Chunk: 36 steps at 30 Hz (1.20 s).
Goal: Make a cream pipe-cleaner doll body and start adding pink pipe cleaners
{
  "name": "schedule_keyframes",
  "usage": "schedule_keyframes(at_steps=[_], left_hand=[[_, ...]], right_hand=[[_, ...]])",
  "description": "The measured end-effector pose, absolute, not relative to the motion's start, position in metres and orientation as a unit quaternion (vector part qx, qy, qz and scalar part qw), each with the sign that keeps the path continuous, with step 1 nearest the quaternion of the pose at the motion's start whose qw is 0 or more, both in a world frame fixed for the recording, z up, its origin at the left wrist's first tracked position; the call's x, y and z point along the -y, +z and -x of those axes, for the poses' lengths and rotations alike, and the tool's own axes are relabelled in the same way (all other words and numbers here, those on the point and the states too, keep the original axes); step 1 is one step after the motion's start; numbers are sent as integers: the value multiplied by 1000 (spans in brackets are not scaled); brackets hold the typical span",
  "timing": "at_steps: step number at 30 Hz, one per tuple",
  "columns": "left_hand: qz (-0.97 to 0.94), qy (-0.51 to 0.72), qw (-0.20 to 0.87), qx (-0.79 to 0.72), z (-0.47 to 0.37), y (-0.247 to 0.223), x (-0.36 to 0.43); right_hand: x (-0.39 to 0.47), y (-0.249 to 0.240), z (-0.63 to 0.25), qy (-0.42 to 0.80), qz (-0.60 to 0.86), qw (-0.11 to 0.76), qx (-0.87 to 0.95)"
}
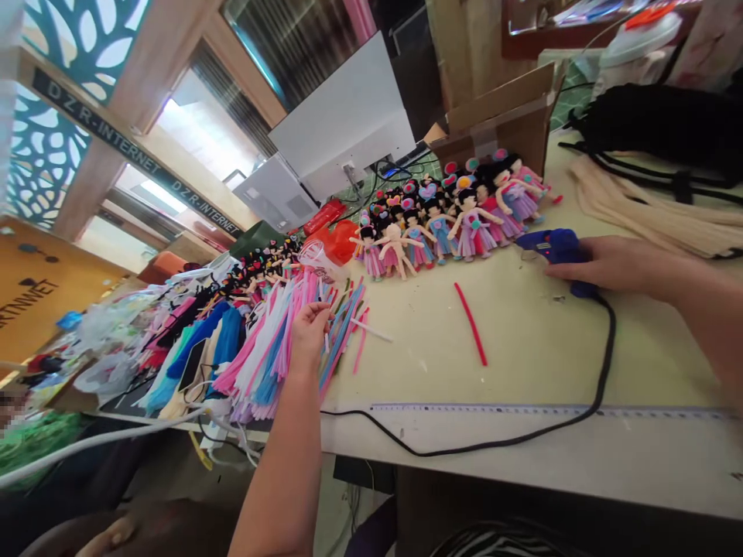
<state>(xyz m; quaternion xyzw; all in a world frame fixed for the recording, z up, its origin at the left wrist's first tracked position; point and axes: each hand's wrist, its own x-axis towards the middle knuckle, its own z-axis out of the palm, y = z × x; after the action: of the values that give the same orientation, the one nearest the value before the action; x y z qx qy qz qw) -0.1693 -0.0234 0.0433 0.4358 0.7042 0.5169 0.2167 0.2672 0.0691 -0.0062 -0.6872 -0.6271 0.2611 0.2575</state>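
Observation:
My right hand (pixel 607 263) is wrapped round a blue glue gun (pixel 554 246) low over the right part of the table, its nozzle pointing left. A black cord runs from it along the table's front. At the pile of coloured pipe cleaners (pixel 270 333), my left hand (pixel 312 333) is closed with thumb and fingers pinched together. Short white pieces lie at and beside its fingertips; whether one is in the pinch is unclear. A white pipe cleaner (pixel 374 331) lies just right of that hand. One red pipe cleaner (pixel 470 323) lies alone between my hands.
Several small pipe-cleaner dolls (pixel 433 228) stand in rows behind the work area, before a cardboard box (pixel 499 116). A ruler strip (pixel 522 410) runs along the table's front edge. Black and beige bundles (pixel 644 201) lie at the far right. A monitor (pixel 348 116) stands behind.

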Motion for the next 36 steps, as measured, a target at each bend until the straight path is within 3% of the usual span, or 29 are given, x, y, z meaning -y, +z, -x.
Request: schedule_keyframes(at_steps=[3, 5, 18, 28, 36], left_hand=[[-446, 493, 229, -711, 173, 39, 39], [-451, 468, 239, -721, 173, 36, 46], [-539, 379, 187, -728, 162, 23, 37], [-645, 303, 169, -681, 139, 20, 4], [-613, 341, 140, -699, 146, -1, 5]], right_hand=[[-71, -7, -261, 263, 712, 164, 630], [-70, -7, -257, 250, 707, 164, 641], [-63, -11, -250, 258, 700, 231, 624], [-56, -10, -250, 497, 585, 348, 538], [-50, -14, -239, 491, 574, 295, 586]])
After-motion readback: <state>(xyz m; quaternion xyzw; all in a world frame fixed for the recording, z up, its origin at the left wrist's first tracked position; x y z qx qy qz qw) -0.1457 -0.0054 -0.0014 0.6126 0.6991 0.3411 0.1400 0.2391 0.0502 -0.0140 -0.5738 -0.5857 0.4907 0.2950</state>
